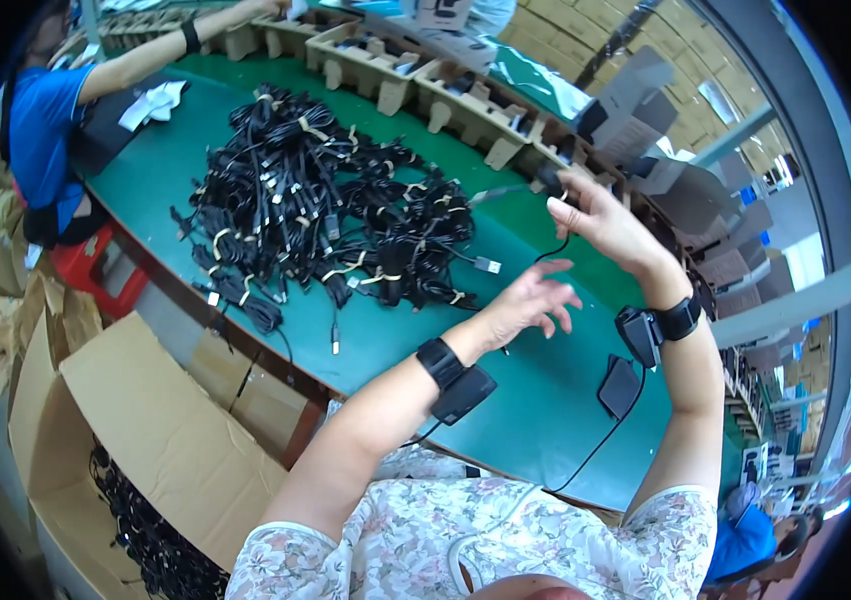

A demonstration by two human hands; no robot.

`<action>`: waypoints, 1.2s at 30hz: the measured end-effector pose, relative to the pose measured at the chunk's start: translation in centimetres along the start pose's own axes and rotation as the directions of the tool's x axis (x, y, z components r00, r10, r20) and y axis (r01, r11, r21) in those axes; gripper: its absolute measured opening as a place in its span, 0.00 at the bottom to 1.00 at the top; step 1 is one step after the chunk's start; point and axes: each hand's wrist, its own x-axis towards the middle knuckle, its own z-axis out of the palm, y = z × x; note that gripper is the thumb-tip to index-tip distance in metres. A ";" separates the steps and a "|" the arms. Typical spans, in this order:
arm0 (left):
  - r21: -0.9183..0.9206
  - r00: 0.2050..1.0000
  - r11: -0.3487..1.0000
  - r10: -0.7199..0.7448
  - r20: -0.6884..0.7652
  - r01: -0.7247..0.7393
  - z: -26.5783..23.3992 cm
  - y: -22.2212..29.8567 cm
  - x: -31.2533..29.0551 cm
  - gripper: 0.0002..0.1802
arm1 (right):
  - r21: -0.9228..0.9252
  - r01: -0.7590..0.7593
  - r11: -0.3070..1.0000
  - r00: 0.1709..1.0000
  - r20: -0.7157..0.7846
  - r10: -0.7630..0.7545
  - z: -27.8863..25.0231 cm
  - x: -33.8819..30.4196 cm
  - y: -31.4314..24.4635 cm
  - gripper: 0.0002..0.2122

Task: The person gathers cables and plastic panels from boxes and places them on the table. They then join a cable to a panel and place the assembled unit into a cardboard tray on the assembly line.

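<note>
My right hand [596, 222] is raised over the far side of the table, its fingers closed on a bundled black cable [552, 184]. One strand of that cable droops toward my left hand [531, 305], whose fingers are spread with nothing seen between them. To the left of my hands lies a large heap of black USB cables [316, 200], many tied with pale bands and showing metal plugs. One loose plug [487, 265] sticks out of the heap close to my left hand.
Brown molded trays [426, 85] line the table's far edge. A flat black pad [621, 386] lies on the green table [536, 430] near my right forearm. At lower left stands an open carton [161, 400] holding more cables. A person in blue [46, 125] reaches across the far left.
</note>
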 end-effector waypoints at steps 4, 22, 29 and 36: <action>0.449 0.967 0.884 0.214 -0.141 -0.130 -1.0 -0.7 0.6 0.25 | 0.227 0.034 0.973 0.985 -0.172 0.006 -0.4 -2.6 2.6 0.09; 0.267 0.981 0.958 -0.057 -0.185 0.106 -0.8 -3.7 0.1 0.21 | -0.517 0.011 0.856 0.913 -0.343 -0.219 0.5 -8.0 10.9 0.11; 0.480 0.973 0.864 -0.045 -0.228 0.153 -2.2 -3.7 0.3 0.23 | -0.487 -0.557 0.672 0.553 -0.822 -0.137 -18.1 -3.4 16.4 0.16; 0.479 0.952 0.856 -0.044 -0.304 0.193 -3.5 -3.5 1.1 0.22 | -0.455 -0.651 0.608 0.582 -0.813 0.015 -21.6 2.3 19.8 0.16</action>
